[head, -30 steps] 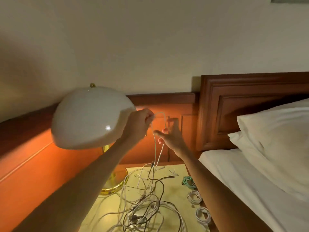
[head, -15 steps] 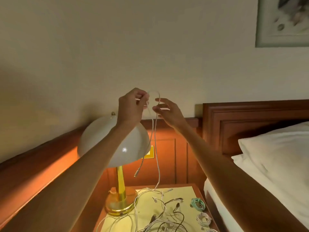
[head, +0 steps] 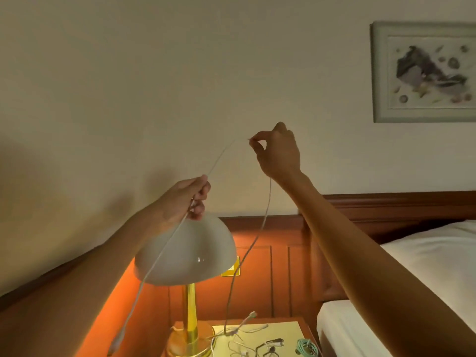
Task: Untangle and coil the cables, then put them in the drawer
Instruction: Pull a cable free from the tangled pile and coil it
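**Drawing one white cable (head: 267,207) clear of the tangle (head: 239,331)**

Head view: the untangling step, by the look of it, with coiling and stowing yet to come; no drawer in sight. Cable lifted high in front of the wall and stretched between both hands, one end dangling past the lamp (head: 190,251) with its plug (head: 116,341) low at the left. Other strand dropping to the loose tangle on the worktop (head: 286,331). Apart at the worktop's right edge, a green coil (head: 306,346).

Lower down, the left hand (head: 185,199), fingers curled round the cable. Raised higher, the right hand (head: 279,153), pinching the cable between thumb and fingertip, other fingers folded. Hands well apart.

Next, probably: freeing the lower strand without dragging the rest of the tangle along, then winding loops.
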Motion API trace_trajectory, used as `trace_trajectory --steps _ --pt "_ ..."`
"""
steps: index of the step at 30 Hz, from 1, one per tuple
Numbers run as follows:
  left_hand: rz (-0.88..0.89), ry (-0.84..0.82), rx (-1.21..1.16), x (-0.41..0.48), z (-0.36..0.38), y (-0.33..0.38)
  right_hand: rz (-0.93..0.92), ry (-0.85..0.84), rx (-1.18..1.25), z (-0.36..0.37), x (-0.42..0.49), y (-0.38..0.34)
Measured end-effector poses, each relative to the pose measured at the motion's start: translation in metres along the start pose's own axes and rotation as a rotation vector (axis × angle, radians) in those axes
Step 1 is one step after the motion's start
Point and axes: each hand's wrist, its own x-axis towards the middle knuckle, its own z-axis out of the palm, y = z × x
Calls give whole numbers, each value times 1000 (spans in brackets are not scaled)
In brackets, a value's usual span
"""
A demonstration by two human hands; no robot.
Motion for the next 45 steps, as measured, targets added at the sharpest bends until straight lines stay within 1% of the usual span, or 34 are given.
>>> trace_trajectory --steps 1,3,5,6,7,8,10,12,15,16,17,19,21,22,23,25,27,28,30,31,32,33,34,35,36,37,38,40,42,43,45 --pt "44 43 -8 -4 0 5 -28 -80 -56 -10 -7 -4" --pt "122 89 -35 -11 4 22 -103 -232 -14 -28 -19 -15" --pt "198 100 -51 -16 10 44 -137 -370 147 -41 -30 -30" --pt "231 104 -31 -17 12 55 -87 -429 259 -43 -33 -37" --pt "259 114 13 -16 13 63 -17 -448 359 -45 -34 -43" --pt "277 134 80 -15 12 69 33 -409 403 -44 -32 -46" --pt "270 152 269 -11 8 66 68 -264 354 -45 -22 -46" --pt "179 63 395 -10 0 49 93 -118 297 -51 -13 -41" --pt "10 -92 386 -27 -13 14 141 82 162 -65 -10 -29" --pt "-15 -108 341 -35 -17 5 149 98 91 -68 -12 -25" --pt "-20 -97 275 -41 -18 -2 145 72 22 -68 -13 -22" --pt "13 -9 139 -47 -15 -3 102 -59 -62 -67 -18 -22" --pt "62 78 60 -46 -7 8 26 -205 -29 -67 -24 -26" --pt "91 99 57 -45 -2 17 -12 -250 6 -68 -27 -30" --pt "122 105 65 -44 2 24 -55 -258 24 -69 -31 -35" --pt "169 84 80 -44 9 37 -171 -166 16 -69 -40 -42" --pt "186 57 109 -47 14 42 -259 -82 91 -68 -54 -48" --pt "185 44 136 -49 15 41 -264 -67 180 -70 -60 -49" --pt "158 34 187 -53 13 35 -207 -31 326 -80 -71 -46" --pt "135 42 199 -54 10 30 -186 -4 335 -86 -76 -43" --pt "108 52 203 -57 8 26 -186 16 280 -90 -81 -39" --pt "81 59 201 -60 5 22 -209 13 174 -91 -86 -34" --pt "58 54 196 -64 4 20 -252 -30 49 -89 -93 -32" --pt "42 37 184 -68 4 18 -308 -113 -29 -84 -100 -32" --pt "31 9 174 -71 6 16 -371 -213 -23 -78 -107 -33" --pt "23 -21 177 -74 8 16 -420 -308 62 -73 -113 -35" --pt "17 -50 186 -78 11 16 -424 -390 177 -70 -118 -36" --pt "19 -89 164 -82 14 18 -319 -471 359 -70 -117 -41" --pt "32 -84 100 -84 14 23 -196 -529 483 -74 -110 -46" --pt "43 -74 79 -84 13 26 -153 -565 506 -75 -106 -48" --pt "67 -60 55 -82 13 31 -156 -576 428 -73 -98 -52"
